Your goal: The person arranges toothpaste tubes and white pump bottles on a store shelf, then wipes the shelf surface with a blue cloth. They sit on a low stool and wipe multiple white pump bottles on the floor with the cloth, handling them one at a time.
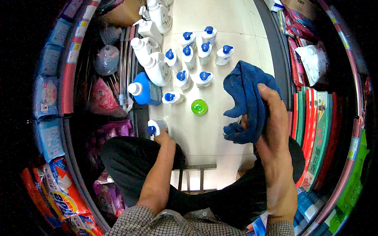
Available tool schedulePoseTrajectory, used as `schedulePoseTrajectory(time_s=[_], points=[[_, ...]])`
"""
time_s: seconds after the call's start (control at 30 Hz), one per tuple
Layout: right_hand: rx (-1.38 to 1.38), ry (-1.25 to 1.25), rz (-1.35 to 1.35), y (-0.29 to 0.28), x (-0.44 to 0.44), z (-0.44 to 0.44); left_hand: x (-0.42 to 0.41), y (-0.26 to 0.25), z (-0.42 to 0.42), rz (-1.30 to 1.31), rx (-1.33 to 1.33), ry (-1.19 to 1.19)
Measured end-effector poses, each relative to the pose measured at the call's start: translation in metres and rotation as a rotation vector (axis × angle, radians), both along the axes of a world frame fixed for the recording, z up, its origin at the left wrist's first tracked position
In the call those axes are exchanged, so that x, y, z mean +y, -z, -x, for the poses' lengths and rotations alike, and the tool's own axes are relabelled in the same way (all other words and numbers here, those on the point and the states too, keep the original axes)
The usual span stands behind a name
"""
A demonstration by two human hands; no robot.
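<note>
My right hand (273, 118) holds a folded dark blue cloth (251, 100) up at the right, thumb on top. Low at the left, my left hand (165, 138) is at a white pump bottle with a blue pump head (159, 125); its fingers are partly hidden, but they appear closed on the bottle's lower end. Ahead, several white bottles with blue pump heads (188, 57) stand on the tiled floor. A green round container (199, 107) sits nearer to me, between the hands. A blue jug with a white cap (147, 90) is beside the bottles at the left.
Large white jugs (158, 69) and a white pump bottle (149, 31) line the left shelf's foot. Shelves with packaged goods flank both sides, including red and green packs (317, 132) at the right. My knees are apart, with a dark metal frame (200, 168) between them.
</note>
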State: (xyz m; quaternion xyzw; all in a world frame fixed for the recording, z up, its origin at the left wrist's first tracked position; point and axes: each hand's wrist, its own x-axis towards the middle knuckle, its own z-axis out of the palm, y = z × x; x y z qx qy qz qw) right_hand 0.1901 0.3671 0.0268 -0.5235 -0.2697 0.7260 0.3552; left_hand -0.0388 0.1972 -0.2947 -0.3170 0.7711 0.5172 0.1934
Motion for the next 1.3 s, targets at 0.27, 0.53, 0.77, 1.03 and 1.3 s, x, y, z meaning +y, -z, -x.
schedulePoseTrajectory(time_s=[0.27, 0.53, 0.77, 1.03, 1.3], points=[[-0.001, 0.1, 0.027, -0.016, -0.002, 0.004, 0.023, 0.014, -0.046, 0.001, 0.22, 0.732], [-0.007, 0.084, 0.119, -0.015, -0.002, -0.009, 0.081, 0.023, 0.017, -0.104, 0.561, 0.733], [-0.023, 0.016, 0.174, -0.013, -0.001, -0.01, 0.073, 0.044, 0.043, 0.11, 0.718, 1.045], [-0.008, -0.01, 0.118, -0.012, 0.002, -0.001, 0.059, 0.058, 0.043, -0.135, 0.529, 1.079], [0.031, -0.15, 0.029, 0.009, -0.002, 0.004, 0.062, -0.019, 0.045, -0.279, 0.293, 0.812]])
